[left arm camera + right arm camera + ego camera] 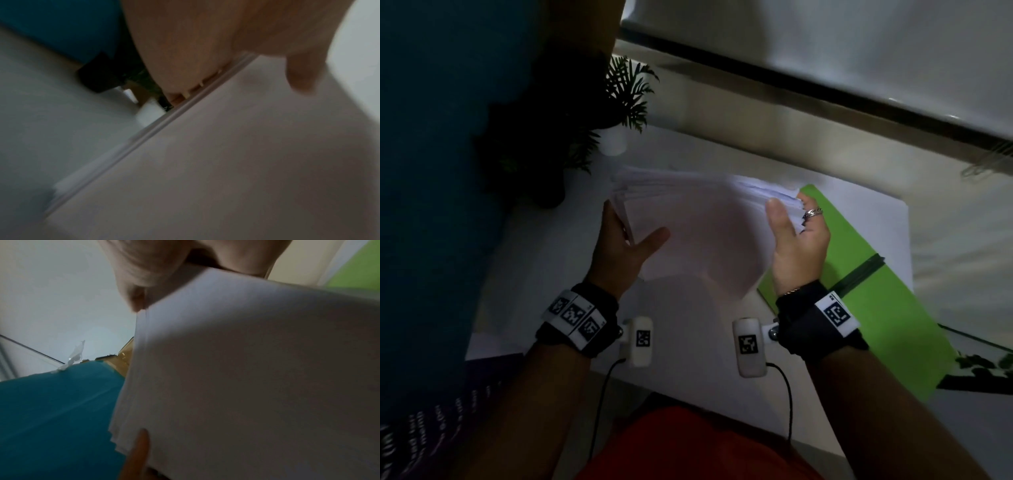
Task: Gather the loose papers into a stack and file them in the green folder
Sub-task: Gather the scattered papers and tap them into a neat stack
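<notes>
A stack of white papers (688,233) is held upright over the white table (688,329), its sheets slightly fanned and blurred. My left hand (626,236) grips its left edge, thumb on the near face and fingers behind. My right hand (794,233), wearing a ring, grips the right edge the same way. The left wrist view shows the stack (226,162) edge-on under my left hand (205,40). In the right wrist view the stack (246,369) fills the frame below my right hand (148,264). The green folder (876,308) lies flat and closed to the right, a black elastic band across it, and shows as a corner (357,269).
A small plant in a white pot (614,140) stands at the back left beside a darker plant (534,164). A blue panel (431,171) rises along the left. A dark purple booklet (448,411) lies at the near left. Green leaves (979,366) lie right of the folder.
</notes>
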Available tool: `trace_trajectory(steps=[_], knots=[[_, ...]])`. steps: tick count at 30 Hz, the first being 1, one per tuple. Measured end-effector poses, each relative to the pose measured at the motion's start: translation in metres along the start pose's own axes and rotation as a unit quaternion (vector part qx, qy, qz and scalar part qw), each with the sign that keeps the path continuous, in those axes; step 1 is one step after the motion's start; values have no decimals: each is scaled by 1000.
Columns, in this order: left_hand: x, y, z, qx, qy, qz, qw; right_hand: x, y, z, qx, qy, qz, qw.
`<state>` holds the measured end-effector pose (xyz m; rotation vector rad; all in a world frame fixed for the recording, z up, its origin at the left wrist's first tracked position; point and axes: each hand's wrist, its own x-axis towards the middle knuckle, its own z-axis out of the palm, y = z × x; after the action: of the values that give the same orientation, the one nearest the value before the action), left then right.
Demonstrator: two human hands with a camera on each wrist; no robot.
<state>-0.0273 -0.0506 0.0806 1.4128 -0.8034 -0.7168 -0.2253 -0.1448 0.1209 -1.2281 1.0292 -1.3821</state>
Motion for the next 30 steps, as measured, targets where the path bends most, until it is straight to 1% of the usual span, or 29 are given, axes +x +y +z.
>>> trace_trajectory(steps=[2, 4, 6, 9, 10, 14, 17, 19, 23, 24, 26, 28, 30], knots=[[0, 11, 4, -29, 34, 25, 999, 2, 4, 1, 13, 19, 5, 1000], [0, 22, 13, -70, 79, 57, 993, 3, 5, 2, 11, 16, 11, 1000], [2, 34, 23, -63, 119, 88, 987, 5, 4, 5, 3, 15, 12, 1000], [7, 36, 28, -40, 172, 108, 978, 7, 4, 5, 18, 14, 10, 1000], [9, 35, 26, -39, 180, 113, 976, 7, 3, 6, 20, 13, 8, 1000], [9, 32, 24, -21, 169, 131, 977, 3, 0, 7, 6, -15, -11, 1000], [9, 29, 26, 7, 190, 127, 974, 3, 2, 7, -15, -4, -48, 999], [10, 30, 27, 0, 190, 120, 974, 2, 6, 5, -19, -7, -59, 998], [12, 29, 26, -29, 183, 109, 977, 2, 8, 2, 8, -3, -43, 999], [13, 27, 25, -42, 174, 108, 978, 3, 7, 1, 10, -13, -42, 999], [15, 23, 21, -74, 131, 93, 984, 4, 10, -2, 1, -49, -23, 999], [16, 18, 18, -51, 78, 59, 994, 4, 12, -4, -34, -78, 24, 996], [17, 14, 18, -24, 66, 26, 997, 3, 16, -5, -65, -82, 53, 993]])
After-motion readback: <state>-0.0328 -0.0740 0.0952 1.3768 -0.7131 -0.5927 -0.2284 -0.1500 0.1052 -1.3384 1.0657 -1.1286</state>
